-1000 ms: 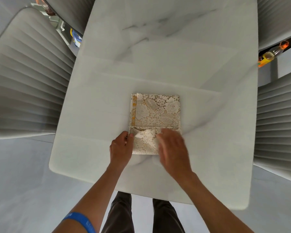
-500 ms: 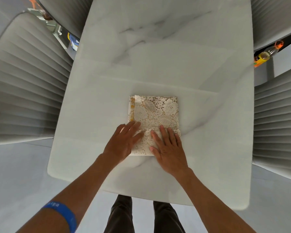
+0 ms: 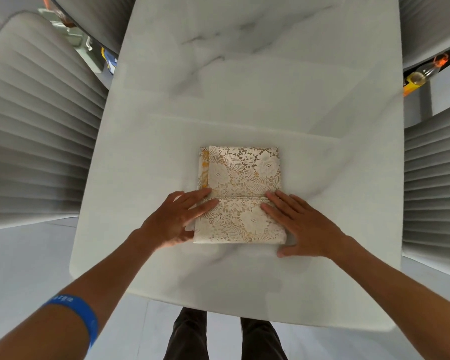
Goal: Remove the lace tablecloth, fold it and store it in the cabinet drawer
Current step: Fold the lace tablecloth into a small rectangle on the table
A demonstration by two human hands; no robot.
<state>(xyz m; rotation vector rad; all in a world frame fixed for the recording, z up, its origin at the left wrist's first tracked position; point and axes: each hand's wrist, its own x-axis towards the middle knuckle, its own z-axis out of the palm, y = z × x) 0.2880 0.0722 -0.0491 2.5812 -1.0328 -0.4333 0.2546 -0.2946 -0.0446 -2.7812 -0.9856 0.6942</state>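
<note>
Pressing flat on both sides, the left hand (image 3: pixel 176 219) and the right hand (image 3: pixel 300 224) bracket the folded lace tablecloth (image 3: pixel 240 194), which lies as a compact packet at the centre of the frame on the white marble desk (image 3: pixel 244 87). Neither hand's grip is closed on anything: fingers are spread and laid open, the left fingertips (image 3: pixel 205 194) resting on the packet's left edge beside the fold line, the right fingertips (image 3: pixel 269 201) resting on its right edge. The lower flap is turned up, and its edge runs left to right across the packet between the two sets of fingertips. The packet's long axis runs toward the top of the frame, away from the person. Both hands look equally near, one at each short flank, so lifting it seems to call for sliding fingers under from both sides. Ribbed grey chairs (image 3: pixel 34 131) stand at the frame's left and right. No cabinet drawer is in view, so storing remains undone.
</note>
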